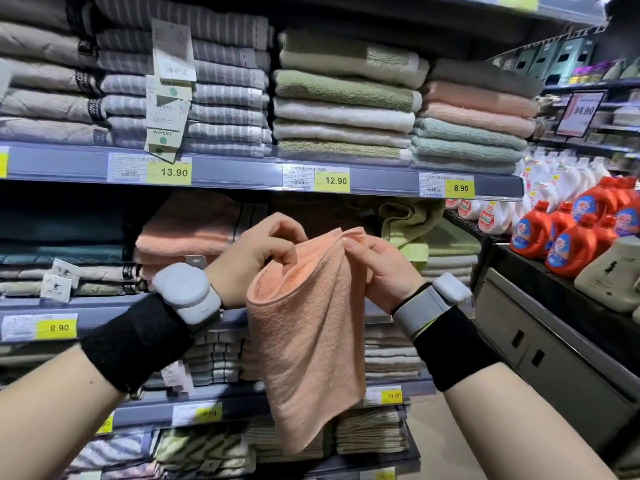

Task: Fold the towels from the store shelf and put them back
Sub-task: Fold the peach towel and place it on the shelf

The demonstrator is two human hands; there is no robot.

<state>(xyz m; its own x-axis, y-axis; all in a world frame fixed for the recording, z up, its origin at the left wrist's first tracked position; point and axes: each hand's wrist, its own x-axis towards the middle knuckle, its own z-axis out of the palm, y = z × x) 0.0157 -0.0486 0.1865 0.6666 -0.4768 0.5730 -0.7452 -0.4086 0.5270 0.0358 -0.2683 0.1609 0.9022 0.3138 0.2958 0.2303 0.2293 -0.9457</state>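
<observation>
Nearest the camera, two forearms in black wristbands rise toward a single peach towel (308,327) held up in the air in front of the shelving. The left hand (258,258) is closed in a pinch on the towel's upper left edge, fingers curled over the fabric; the right hand (384,268) pinches the upper right corner between thumb and fingertips, the remaining fingers loosely bent. The two grips sit close together at the top, so the cloth hangs doubled and its long axis runs straight down from the hands, the loose bottom edge dangling well below both wrists. Neither hand is clearly nearer the shelves (they are about level with each other). Just behind the hands, on the middle shelf (104,315), lies a stack of matching peach towels (183,237), up and to the left of the left hand, which looks like the natural return spot; a rumpled green towel (408,220) slumps to the right of it. I judge one more fold, bottom brought up to the top, is needed before it goes back. Farther off at the right stand roughly eight red detergent bottles (568,247).
</observation>
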